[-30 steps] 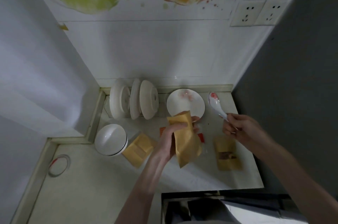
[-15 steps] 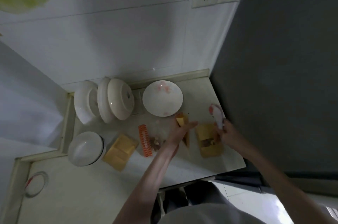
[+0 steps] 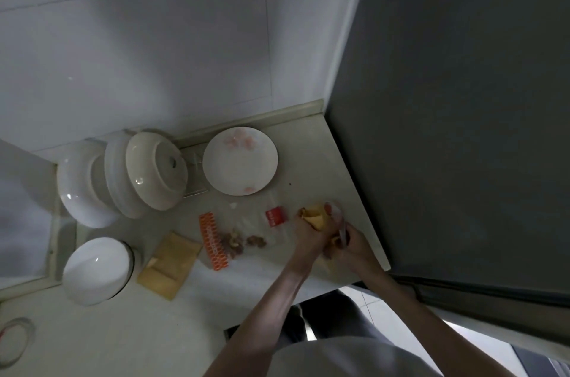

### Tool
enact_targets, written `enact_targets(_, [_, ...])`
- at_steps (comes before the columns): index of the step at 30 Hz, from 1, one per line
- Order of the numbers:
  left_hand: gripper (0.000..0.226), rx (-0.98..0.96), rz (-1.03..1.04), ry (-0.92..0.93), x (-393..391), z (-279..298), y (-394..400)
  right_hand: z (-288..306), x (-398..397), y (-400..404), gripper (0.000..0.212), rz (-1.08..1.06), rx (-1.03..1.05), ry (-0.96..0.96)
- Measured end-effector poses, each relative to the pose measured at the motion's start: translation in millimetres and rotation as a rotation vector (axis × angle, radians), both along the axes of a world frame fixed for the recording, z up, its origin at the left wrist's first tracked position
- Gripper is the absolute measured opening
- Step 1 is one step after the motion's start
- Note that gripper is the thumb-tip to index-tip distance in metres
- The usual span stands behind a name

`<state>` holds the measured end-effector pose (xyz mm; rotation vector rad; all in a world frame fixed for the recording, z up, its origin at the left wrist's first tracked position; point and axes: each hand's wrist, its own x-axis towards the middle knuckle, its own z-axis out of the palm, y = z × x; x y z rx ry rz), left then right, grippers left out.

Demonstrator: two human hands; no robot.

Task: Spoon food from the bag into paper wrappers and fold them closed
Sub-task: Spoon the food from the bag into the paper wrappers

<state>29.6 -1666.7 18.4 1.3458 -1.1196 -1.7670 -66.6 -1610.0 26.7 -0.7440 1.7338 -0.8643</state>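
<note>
Pale stone countertop (image 3: 129,342) fills the lower left, running into a white tiled wall (image 3: 154,53), with a dark grey panel (image 3: 462,99) standing tall on the right. Next down in size, a cluster of white dishes (image 3: 129,176) stands on edge in the back corner, and beside them a white plate (image 3: 240,160) with faint pink flowers lies flat. A white bowl (image 3: 97,270) sits upside down nearer the front edge. Just right of it, a stack of tan paper wrappers (image 3: 169,265) lies flat on the counter. And there's the bag (image 3: 246,231), clear plastic with an orange strip along one end, lying open between the wrappers and the hands, brownish food (image 3: 243,242) spilled inside it. A small red tag shows at its far end.

Over to the action at the counter's right edge: the left hand (image 3: 308,231) grips an open paper wrapper (image 3: 316,216), fingers curled around it, mouth tilted up. The right hand (image 3: 351,248) is right against it, fingers closed round a white spoon (image 3: 339,222) whose bowl sits at the wrapper's opening, though the blur hides what's on it.
</note>
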Motion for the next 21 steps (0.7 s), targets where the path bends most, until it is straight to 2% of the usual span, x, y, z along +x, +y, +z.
enact_targets(3, [0.074, 0.135, -0.005, -0.054, -12.4, -13.2, 4.7, -9.1, -10.9, -2.5, 0.012, -0.072, 0.055, 0.184])
enact_targets(5, [0.088, 0.144, -0.050, -0.079, -13.4, -22.9, 7.0, -17.5, -20.3, -2.2, 0.009, -0.103, 0.036, 0.227])
enact_targets(7, [0.078, 0.150, -0.133, -0.062, -10.3, -33.0, 9.4, -27.2, -31.1, -0.9, 0.008, -0.141, 0.050, 0.254])
enact_targets(9, [0.056, 0.158, -0.174, -0.026, -6.2, -39.2, 13.2, -39.7, -42.0, 1.5, 0.007, -0.178, 0.096, 0.256])
enact_targets(12, [0.028, 0.071, -0.171, -0.207, -3.1, -50.3, 16.9, -60.5, -55.1, 5.6, 0.011, -0.189, 0.165, 0.248])
enact_targets(15, [0.020, 0.010, -0.210, -0.387, -5.7, -56.0, 17.9, -73.9, -64.9, 5.8, 0.014, -0.179, 0.228, 0.250])
enact_targets(18, [0.019, 0.018, -0.233, -0.461, -10.8, -58.1, 15.7, -78.9, -71.5, -0.6, 0.018, -0.178, 0.257, 0.243])
enact_targets(21, [0.015, 0.005, -0.225, -0.535, -16.1, -60.5, 12.4, -80.2, -74.3, -8.5, 0.030, -0.185, 0.261, 0.233])
